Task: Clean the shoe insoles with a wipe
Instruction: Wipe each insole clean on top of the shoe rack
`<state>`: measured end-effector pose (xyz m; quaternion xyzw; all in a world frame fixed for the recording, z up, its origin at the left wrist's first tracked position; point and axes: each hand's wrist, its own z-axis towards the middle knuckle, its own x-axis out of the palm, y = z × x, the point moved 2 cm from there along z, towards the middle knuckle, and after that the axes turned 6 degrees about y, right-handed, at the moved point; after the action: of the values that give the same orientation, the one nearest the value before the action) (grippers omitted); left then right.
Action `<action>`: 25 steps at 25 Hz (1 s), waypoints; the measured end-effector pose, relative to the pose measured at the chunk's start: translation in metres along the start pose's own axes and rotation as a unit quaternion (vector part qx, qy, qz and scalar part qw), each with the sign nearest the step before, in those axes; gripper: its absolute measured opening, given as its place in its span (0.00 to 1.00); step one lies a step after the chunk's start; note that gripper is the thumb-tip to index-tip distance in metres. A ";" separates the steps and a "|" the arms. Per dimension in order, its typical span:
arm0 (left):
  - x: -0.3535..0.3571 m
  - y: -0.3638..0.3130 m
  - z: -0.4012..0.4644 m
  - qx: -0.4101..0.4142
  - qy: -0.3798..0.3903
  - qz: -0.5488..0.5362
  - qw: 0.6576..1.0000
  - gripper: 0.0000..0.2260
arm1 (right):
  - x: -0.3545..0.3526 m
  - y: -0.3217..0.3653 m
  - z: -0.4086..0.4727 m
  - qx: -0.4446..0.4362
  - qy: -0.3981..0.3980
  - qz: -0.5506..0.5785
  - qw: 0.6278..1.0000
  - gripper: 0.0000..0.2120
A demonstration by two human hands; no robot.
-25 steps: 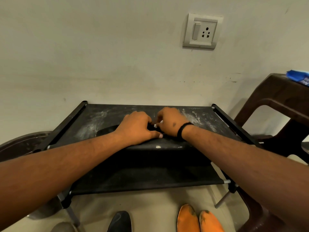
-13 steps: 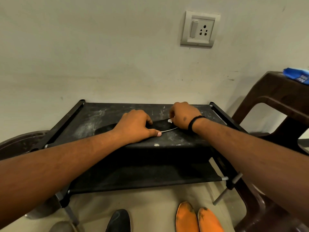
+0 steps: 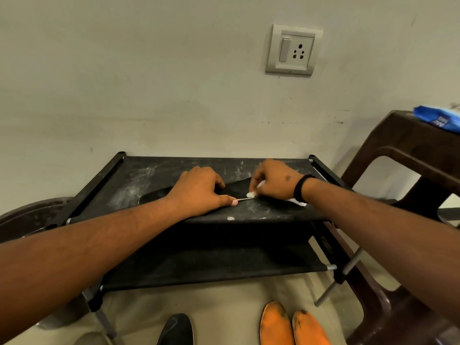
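Wipe (image 3: 296, 201) mostly hidden under right hand (image 3: 273, 181) — insole (image 3: 159, 195) half-covered.

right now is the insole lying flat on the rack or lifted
Mostly flat on the rack's top shelf, pressed down by the left hand. Its right end curls up slightly by the right hand, which pinches the wipe.

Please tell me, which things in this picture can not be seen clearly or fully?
All in the head view:
- Black flat insole: its middle is hidden under the left hand.
- White crumpled wipe: mostly covered by the right hand, so its grip on it is unclear.
- Blue plastic packet on the brown plastic stool: cut off by the right edge, print too small.
- Orange shoes: cut off by the bottom edge.
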<state>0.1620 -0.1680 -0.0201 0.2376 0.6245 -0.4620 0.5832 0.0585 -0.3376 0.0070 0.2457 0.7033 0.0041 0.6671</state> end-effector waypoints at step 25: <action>-0.002 0.000 -0.001 -0.004 0.006 -0.010 1.000 0.25 | -0.008 -0.003 0.013 0.075 -0.037 -0.066 0.994 0.03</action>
<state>0.1619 -0.1672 -0.0187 0.2322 0.6321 -0.4642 0.5753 0.0695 -0.3473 0.0121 0.2483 0.6912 -0.1015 0.6710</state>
